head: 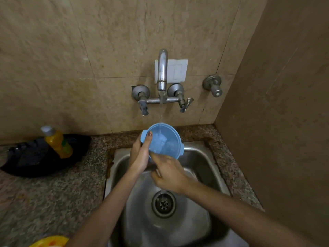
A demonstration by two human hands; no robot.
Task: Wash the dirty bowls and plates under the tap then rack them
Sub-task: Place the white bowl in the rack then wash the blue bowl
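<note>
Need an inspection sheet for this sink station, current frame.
Surface: speckled granite counter around a wet steel sink.
Job's things: blue bowl held tilted under the running tap; no rack in view.
Clutter: yellow bottle in a black tray, left; yellow item at bottom-left edge.
Hands: left hand grips the bowl's rim, thumb inside; right hand at its underside, grip hidden.
Cables: nothing seen.
Surroundings: tiled wall, white switch plate behind the tap.
</note>
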